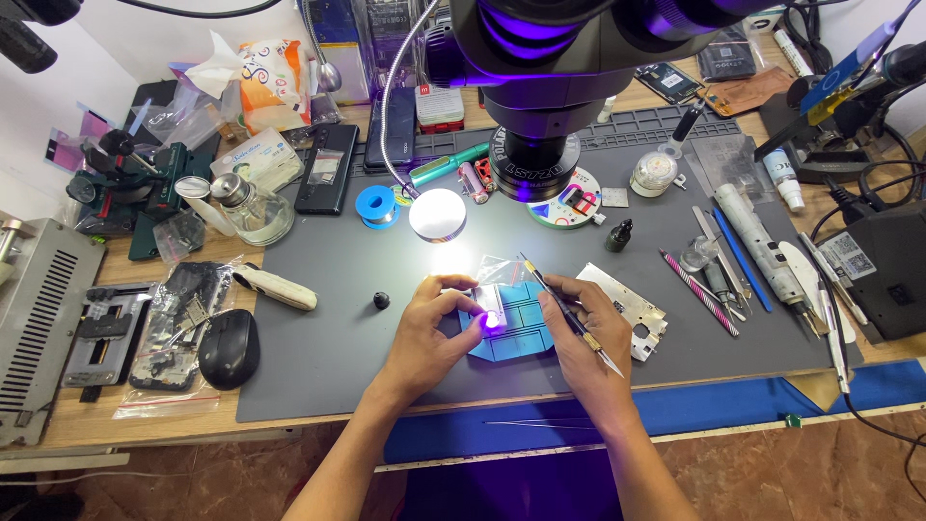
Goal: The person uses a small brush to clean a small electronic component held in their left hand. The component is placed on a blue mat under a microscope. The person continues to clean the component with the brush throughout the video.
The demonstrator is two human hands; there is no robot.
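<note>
Grey mat under one microscope, one blue holder at centre. Left hand curled, fingertips pinching a small part onto the holder beneath a violet glow; right hand closed round one thin tool. Probably fine rework in hand; steady tip placement needed.

Grey mat on wood worktop; blue block w/ violet glow; black mouse at 9; blue spool at 11.
</note>
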